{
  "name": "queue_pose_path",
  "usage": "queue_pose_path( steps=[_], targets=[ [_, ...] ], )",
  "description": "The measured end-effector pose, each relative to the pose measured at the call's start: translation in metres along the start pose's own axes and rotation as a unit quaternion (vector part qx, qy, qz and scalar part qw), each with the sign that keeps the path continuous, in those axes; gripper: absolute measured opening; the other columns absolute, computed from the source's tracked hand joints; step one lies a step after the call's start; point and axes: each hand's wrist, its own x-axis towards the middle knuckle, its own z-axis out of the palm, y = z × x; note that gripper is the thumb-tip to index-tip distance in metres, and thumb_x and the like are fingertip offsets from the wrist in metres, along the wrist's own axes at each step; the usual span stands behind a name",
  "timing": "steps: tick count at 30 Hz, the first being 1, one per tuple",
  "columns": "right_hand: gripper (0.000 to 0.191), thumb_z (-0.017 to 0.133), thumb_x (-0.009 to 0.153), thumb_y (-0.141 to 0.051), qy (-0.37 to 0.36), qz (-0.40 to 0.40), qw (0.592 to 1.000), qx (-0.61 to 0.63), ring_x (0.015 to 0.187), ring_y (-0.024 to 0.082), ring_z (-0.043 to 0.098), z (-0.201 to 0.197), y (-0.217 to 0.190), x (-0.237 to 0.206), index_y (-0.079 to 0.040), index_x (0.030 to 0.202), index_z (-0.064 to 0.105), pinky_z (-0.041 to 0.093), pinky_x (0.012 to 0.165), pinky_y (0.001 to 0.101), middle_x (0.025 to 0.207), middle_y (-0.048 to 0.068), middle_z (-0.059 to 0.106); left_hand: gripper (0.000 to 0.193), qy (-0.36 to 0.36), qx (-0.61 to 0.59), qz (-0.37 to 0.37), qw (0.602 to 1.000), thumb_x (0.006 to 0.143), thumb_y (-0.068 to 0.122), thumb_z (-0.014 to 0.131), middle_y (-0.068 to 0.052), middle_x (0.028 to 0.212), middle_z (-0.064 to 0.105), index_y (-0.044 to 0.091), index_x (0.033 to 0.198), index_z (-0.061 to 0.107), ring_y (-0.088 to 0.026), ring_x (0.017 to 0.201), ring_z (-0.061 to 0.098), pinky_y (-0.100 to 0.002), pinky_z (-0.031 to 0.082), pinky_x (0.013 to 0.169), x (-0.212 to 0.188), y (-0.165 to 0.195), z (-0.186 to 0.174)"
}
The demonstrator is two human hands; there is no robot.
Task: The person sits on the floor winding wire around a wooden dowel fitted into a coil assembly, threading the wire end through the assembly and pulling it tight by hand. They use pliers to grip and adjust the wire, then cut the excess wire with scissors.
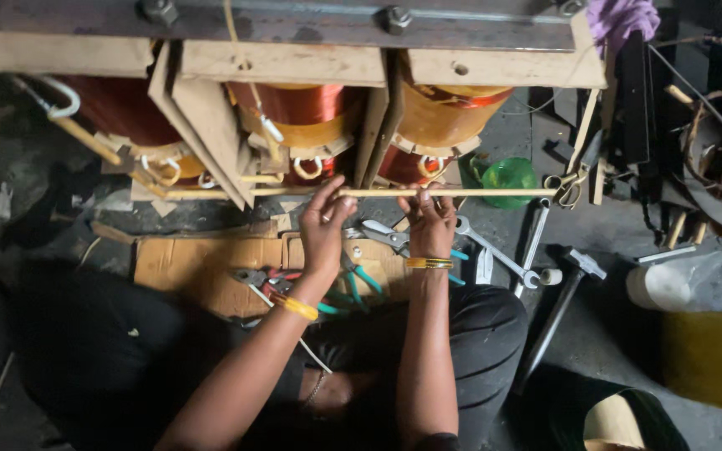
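Crosswise, stick (361,193) between both hands (325,224).

The copper coils (294,104) are cut off above by the wooden frame (282,63) and the top edge. The stick (361,193) is covered where the left hand (323,230) and right hand (428,224) grip it. Tools on the cardboard (202,263) lie partly behind the forearms. Items at upper right are too dark to identify

Single head cam, looking steeply down from close over the person's lap; frame spans transformer coils (294,113) at top to cardboard (202,263) on the floor.
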Motion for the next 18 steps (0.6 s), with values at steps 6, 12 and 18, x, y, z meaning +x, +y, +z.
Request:
queue_pose_path(
  steps=[6, 12, 18],
  targets=[
    [0.014, 0.064, 0.098, -0.001, 0.024, 0.015, 0.999, -0.024, 0.099, 0.029, 0.075, 0.008, -0.003, -0.003, -0.005, 0.111, 0.062, 0.065, 0.082, 0.0407, 0.105, 0.016, 0.074, 0.018, 0.017, -0.003, 0.014, 1.000, 0.095, -0.002, 0.071, -0.007, 0.102, 0.072, -0.004, 0.113, 0.071, -0.014, 0.088, 0.071, -0.027, 0.061, 0.081, 0.011, -0.006, -0.007],
    [0.022, 0.065, 0.095, 0.009, 0.017, 0.011, 0.999, -0.038, 0.104, 0.031, 0.073, 0.010, -0.006, -0.007, -0.001, 0.114, 0.060, 0.065, 0.086, 0.0418, 0.108, 0.018, 0.073, 0.017, 0.023, -0.017, -0.002, 1.000, 0.094, -0.002, 0.072, -0.008, 0.100, 0.072, -0.004, 0.111, 0.071, -0.015, 0.086, 0.071, -0.028, 0.062, 0.081, 0.010, -0.013, -0.009],
    [0.026, 0.065, 0.091, 0.013, -0.003, 0.004, 0.999, -0.042, 0.103, 0.031, 0.074, 0.015, -0.003, -0.006, -0.004, 0.109, 0.058, 0.065, 0.087, 0.0433, 0.105, 0.017, 0.073, 0.016, 0.020, -0.011, -0.005, 1.000, 0.094, -0.002, 0.071, -0.008, 0.100, 0.072, -0.004, 0.110, 0.072, -0.015, 0.085, 0.071, -0.027, 0.062, 0.080, 0.011, -0.007, -0.006]
  ],
)
